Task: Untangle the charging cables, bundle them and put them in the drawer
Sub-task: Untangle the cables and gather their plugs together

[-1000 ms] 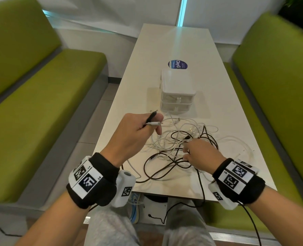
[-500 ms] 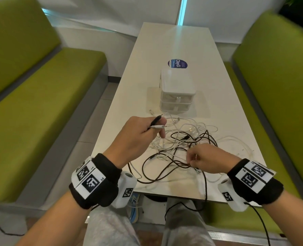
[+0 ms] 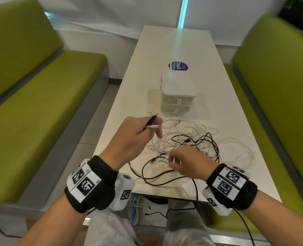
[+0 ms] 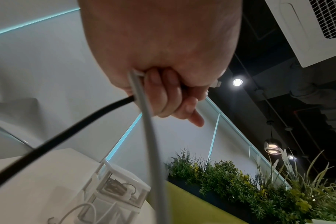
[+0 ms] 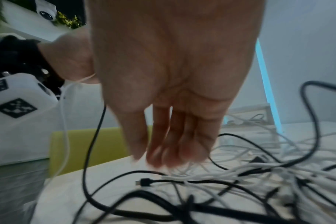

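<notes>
Two hands over a long white counter (image 3: 165, 50), head view. Left hand (image 3: 129, 137) raised above the near part of the counter, fingers curled, its grip closed on two cable ends: a black plug end (image 3: 151, 119) and a white plug end (image 3: 153, 126), both sticking out past the knuckles. Right hand (image 3: 186, 162) low over the tangle of black and white charging cables (image 3: 196, 141), which lies on the near half of the counter; whether its grip holds anything cannot be told here. One black lead hangs over the near counter edge. Small white two-drawer plastic organiser (image 3: 178, 96) stands beyond the tangle, both drawers shut. Round dark blue sticker (image 3: 178, 65) just behind it. Green upholstered benches (image 3: 32, 103) on both sides.

Left wrist view: left hand (image 4: 163, 60) fisted round a thin black cable (image 4: 67, 133) and a grey-white cable (image 4: 153, 151), both running down from the fist. Organiser (image 4: 113, 189) below, with white cable inside. Green plants (image 4: 259, 189) behind.

Right wrist view: right hand (image 5: 173, 75), blurred, fingers (image 5: 163, 144) extended downward and close together, tips just above the cable tangle (image 5: 240, 181), grip open, nothing held. Black connector (image 5: 146, 181) lies on the counter below the fingertips.
</notes>
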`<state>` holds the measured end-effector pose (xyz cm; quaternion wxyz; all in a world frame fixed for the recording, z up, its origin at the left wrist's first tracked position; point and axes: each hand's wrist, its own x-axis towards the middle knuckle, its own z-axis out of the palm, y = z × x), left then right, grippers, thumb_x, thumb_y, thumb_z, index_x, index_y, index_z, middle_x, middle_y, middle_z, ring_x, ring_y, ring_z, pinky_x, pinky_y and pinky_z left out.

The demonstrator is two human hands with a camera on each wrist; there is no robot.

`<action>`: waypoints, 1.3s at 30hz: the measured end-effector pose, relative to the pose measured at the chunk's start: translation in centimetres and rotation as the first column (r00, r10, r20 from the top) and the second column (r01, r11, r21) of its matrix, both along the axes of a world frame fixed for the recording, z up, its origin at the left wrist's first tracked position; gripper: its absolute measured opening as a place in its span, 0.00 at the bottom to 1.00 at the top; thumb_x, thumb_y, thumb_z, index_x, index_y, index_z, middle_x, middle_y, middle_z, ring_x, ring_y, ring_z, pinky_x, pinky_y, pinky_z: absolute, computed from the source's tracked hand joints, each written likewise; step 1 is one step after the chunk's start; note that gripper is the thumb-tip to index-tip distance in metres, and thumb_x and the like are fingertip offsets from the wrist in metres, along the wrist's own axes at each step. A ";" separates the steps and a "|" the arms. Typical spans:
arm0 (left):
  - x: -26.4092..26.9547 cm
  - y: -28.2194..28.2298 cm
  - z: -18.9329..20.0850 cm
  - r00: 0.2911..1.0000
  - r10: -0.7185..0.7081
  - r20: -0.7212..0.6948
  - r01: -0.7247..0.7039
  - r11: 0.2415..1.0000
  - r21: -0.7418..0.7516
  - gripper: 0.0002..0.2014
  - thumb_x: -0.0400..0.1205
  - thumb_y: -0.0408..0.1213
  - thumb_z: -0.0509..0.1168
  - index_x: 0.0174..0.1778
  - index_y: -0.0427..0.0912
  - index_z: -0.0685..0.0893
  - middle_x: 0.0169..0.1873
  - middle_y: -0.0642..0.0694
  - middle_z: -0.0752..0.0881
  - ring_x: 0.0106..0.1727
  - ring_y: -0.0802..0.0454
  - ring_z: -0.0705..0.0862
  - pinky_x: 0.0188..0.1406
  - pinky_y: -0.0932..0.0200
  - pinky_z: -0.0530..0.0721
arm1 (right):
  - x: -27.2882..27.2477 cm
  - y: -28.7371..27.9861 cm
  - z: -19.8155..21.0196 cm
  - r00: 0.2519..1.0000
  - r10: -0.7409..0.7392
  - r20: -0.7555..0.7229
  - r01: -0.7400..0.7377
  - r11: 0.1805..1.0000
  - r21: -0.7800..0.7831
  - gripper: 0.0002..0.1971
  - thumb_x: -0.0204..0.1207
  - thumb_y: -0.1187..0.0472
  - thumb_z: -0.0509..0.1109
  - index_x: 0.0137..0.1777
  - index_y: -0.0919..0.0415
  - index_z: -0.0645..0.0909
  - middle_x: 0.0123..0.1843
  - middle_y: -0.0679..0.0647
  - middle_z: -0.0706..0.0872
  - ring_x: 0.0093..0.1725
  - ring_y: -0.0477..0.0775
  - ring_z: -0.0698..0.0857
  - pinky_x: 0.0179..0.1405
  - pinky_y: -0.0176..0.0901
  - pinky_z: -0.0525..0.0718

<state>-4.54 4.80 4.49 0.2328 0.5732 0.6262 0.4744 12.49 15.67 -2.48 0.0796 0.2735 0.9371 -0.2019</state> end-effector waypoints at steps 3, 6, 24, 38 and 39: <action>-0.4 -0.1 0.0 1.000 0.011 -0.012 -0.011 1.000 -0.009 0.14 0.80 0.43 0.57 0.30 0.54 0.82 0.20 0.57 0.76 0.25 0.51 0.69 0.28 0.55 0.67 | -0.7 -1.4 -0.8 0.914 0.168 0.370 -0.172 0.985 -0.022 0.16 0.77 0.47 0.72 0.55 0.58 0.86 0.51 0.53 0.86 0.50 0.53 0.83 0.48 0.46 0.83; -0.8 -0.2 -0.4 1.000 0.007 -0.011 -0.007 1.000 -0.010 0.15 0.80 0.50 0.56 0.29 0.58 0.82 0.22 0.51 0.79 0.26 0.42 0.71 0.28 0.50 0.70 | -0.2 -1.4 -0.9 0.939 0.192 0.286 -0.178 0.981 -0.075 0.10 0.79 0.51 0.70 0.49 0.58 0.86 0.44 0.51 0.86 0.43 0.50 0.82 0.45 0.45 0.82; -2.3 0.0 -1.4 0.971 0.057 -0.234 -0.069 0.997 -0.046 0.17 0.83 0.54 0.53 0.32 0.55 0.80 0.17 0.56 0.73 0.20 0.56 0.66 0.22 0.62 0.62 | 4.4 7.1 4.7 0.432 -0.770 -0.469 -0.085 0.483 -0.871 0.21 0.70 0.63 0.67 0.25 0.56 0.57 0.24 0.51 0.51 0.22 0.49 0.52 0.22 0.41 0.51; -3.0 0.1 -1.8 0.921 0.103 -0.375 -0.208 0.946 -0.249 0.14 0.86 0.37 0.58 0.36 0.51 0.81 0.27 0.64 0.80 0.22 0.66 0.75 0.22 0.68 0.65 | 4.0 12.6 4.1 0.699 -0.523 -0.488 0.664 0.727 0.172 0.08 0.81 0.61 0.66 0.53 0.60 0.86 0.48 0.60 0.87 0.49 0.62 0.83 0.43 0.44 0.75; -3.0 0.1 -1.8 0.918 0.101 -0.384 -0.214 0.940 -0.267 0.13 0.86 0.35 0.58 0.37 0.52 0.81 0.30 0.68 0.80 0.23 0.71 0.76 0.22 0.70 0.67 | 4.0 12.0 3.6 0.749 -0.516 -0.415 0.638 0.729 0.246 0.09 0.79 0.63 0.67 0.57 0.60 0.84 0.54 0.61 0.84 0.54 0.63 0.82 0.46 0.46 0.75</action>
